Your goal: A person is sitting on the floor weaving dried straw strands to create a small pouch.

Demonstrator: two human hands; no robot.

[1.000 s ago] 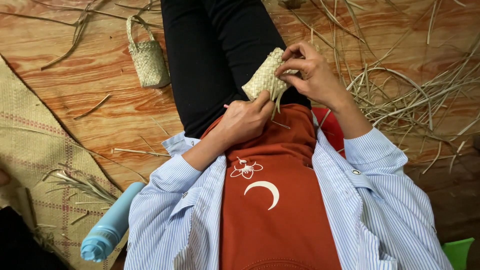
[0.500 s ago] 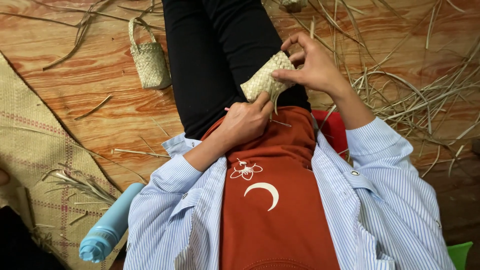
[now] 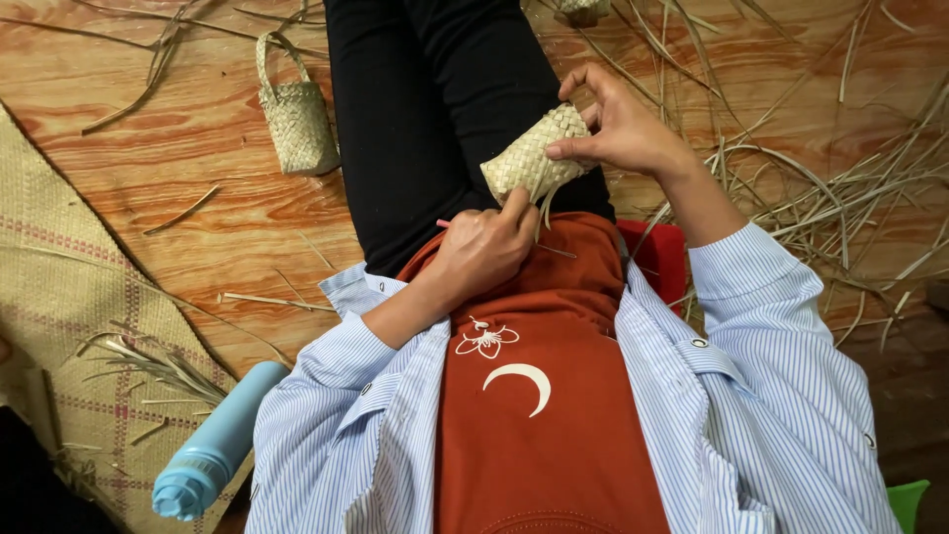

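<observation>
Compared with a second ago, the right hand (image 3: pixel 618 124) has slid up to the far end of the woven pouch (image 3: pixel 534 158), fingers pinching its edge, probably to keep the weave taut. Left hand (image 3: pixel 484 247) is closed around a thin pink tool, thumb braced on the pouch's near end so it stays put over the lap, centre-top of frame. Finished basket (image 3: pixel 297 124) sits upper left on the floor (image 3: pixel 198 198), bottle (image 3: pixel 213 445) lower left, loose straw (image 3: pixel 840 198) at right within reach.

Loose straw (image 3: pixel 840 198) crowds floor right of hands (image 3: pixel 554 198)
</observation>
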